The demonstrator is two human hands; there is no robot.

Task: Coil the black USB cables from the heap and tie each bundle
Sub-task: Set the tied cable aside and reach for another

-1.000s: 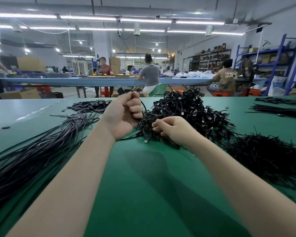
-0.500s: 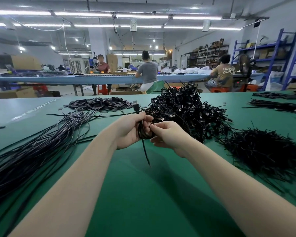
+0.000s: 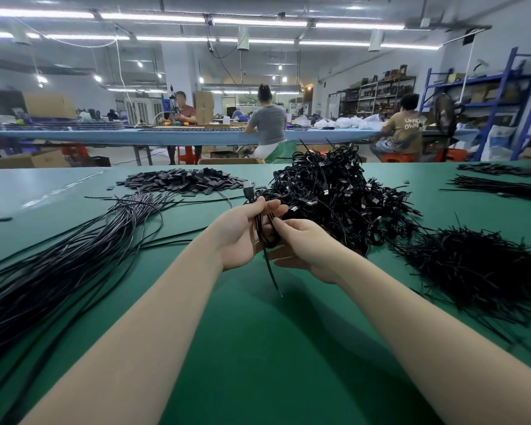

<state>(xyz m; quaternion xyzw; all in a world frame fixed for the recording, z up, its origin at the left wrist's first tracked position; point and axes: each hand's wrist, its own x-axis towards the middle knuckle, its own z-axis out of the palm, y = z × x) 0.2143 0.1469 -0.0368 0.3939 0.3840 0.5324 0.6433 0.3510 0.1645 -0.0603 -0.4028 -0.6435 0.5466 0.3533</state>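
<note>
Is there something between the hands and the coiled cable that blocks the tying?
Nothing visible does. The left hand grips the coiled cable directly, and the right hand pinches it from the other side. A loose black end hangs from the coil toward the green table.

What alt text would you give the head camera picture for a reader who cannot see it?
Over a green table, a left hand grips a coiled black cable bundle while the right hand pinches a thin black tie hanging from it. Behind lies a heap of black cables.
</note>
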